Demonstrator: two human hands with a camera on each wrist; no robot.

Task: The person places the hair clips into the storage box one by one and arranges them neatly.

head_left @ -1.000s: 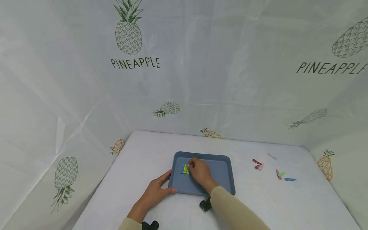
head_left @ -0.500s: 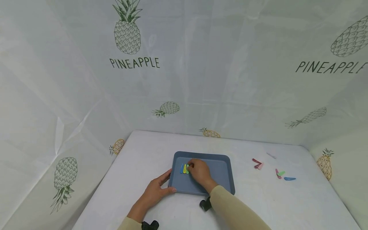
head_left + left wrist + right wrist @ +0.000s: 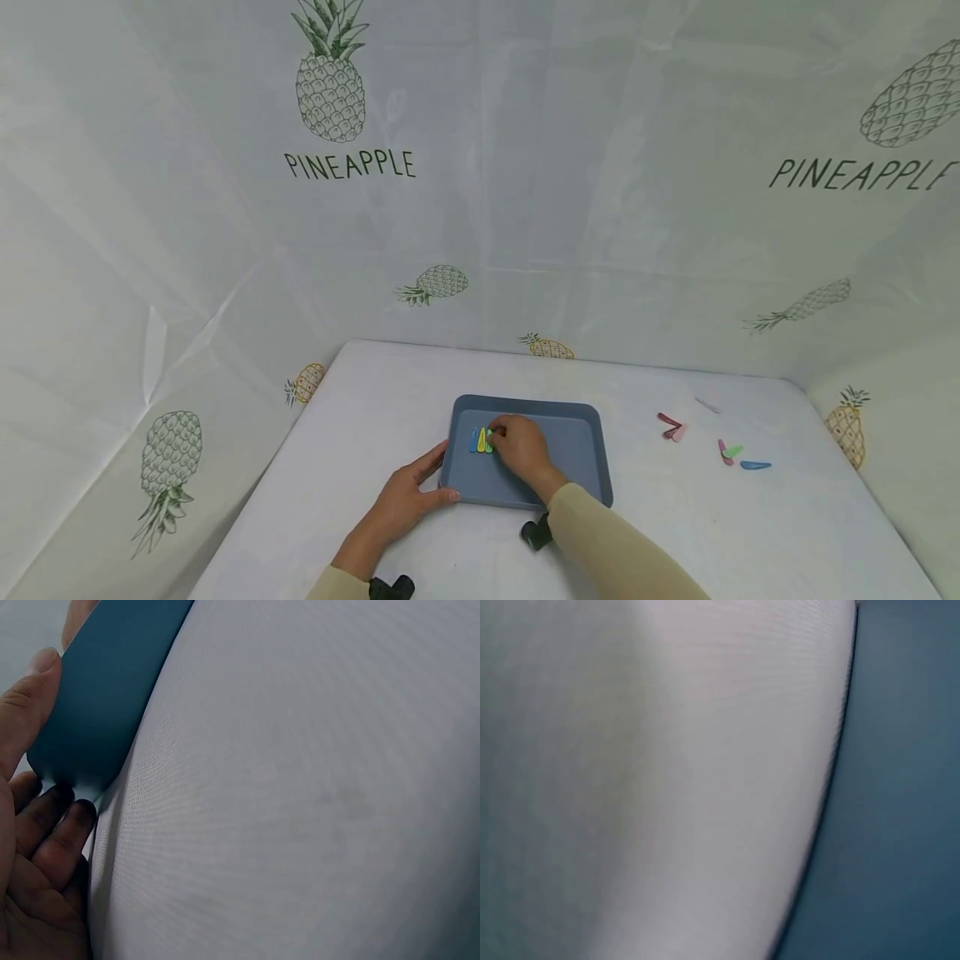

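A blue-grey tray point(image 3: 577, 458) lies on the white table. My left hand point(image 3: 401, 500) holds its near left corner, thumb along the front side and fingers at the left side; the left wrist view shows the fingertips against the tray wall point(image 3: 112, 682). Inside the tray, a blue hair clip point(image 3: 474, 440), a yellow hair clip point(image 3: 482, 440) and a green hair clip point(image 3: 490, 443) stand side by side in a row. My right hand point(image 3: 523, 450) reaches over the tray and pinches the green clip, partly covering it. The right wrist view has only tray and tablecloth, no fingers.
To the right of the tray lie loose hair clips: dark red ones point(image 3: 670, 420) with a pink one point(image 3: 679, 434), a pale one point(image 3: 707, 406), another pink point(image 3: 724, 452) under a green one point(image 3: 733, 452), and a blue one point(image 3: 755, 466). A pineapple-print sheet point(image 3: 600, 208) hangs behind the table.
Both hands, the tray and the clips stay practically where they were. The whole head view has shifted very slightly.
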